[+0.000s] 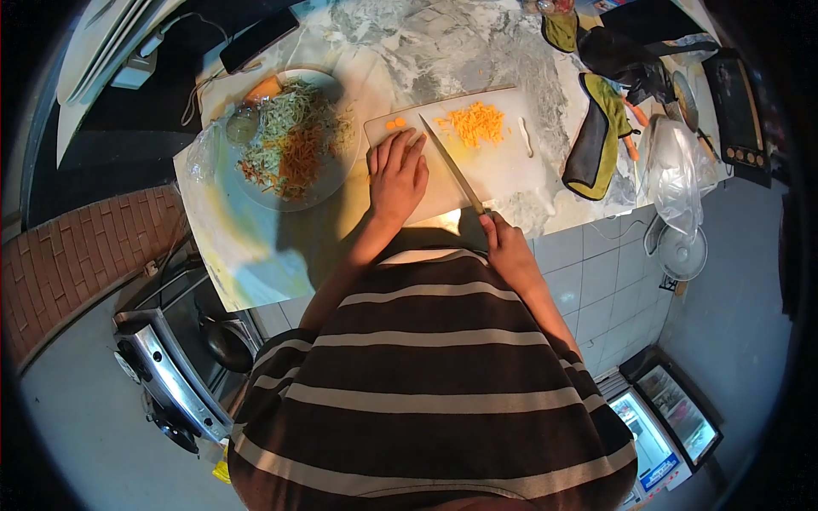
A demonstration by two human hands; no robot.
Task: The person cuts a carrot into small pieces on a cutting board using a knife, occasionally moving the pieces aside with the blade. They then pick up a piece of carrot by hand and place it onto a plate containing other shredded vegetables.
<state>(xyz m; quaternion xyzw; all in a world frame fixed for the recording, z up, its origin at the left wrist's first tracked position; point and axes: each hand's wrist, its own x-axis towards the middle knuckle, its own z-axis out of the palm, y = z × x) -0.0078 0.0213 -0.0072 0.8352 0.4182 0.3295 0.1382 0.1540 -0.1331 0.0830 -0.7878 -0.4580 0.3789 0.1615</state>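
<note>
My left hand point(395, 183) rests on the white cutting board point(511, 179), fingers bent down over a piece of carrot that is mostly hidden; a little orange shows at the fingertips. In my right hand point(509, 247) is the handle of a kitchen knife point(453, 166). Its long blade points up and left across the board, tip near my left fingertips. To the right of the blade lies a heap of diced carrot point(477, 124). Two small carrot ends point(395, 123) sit at the board's upper left. A whitish strip point(526, 137) lies near its right side.
On the left, a large plate point(334, 183) holds shredded green and orange vegetables beside a clear glass or plastic item. A phone point(259, 41) lies behind it. Yellow-and-black gloves or cloths point(596, 140) and a plastic bag point(677, 166) are at right. A stove point(183, 366) stands lower left.
</note>
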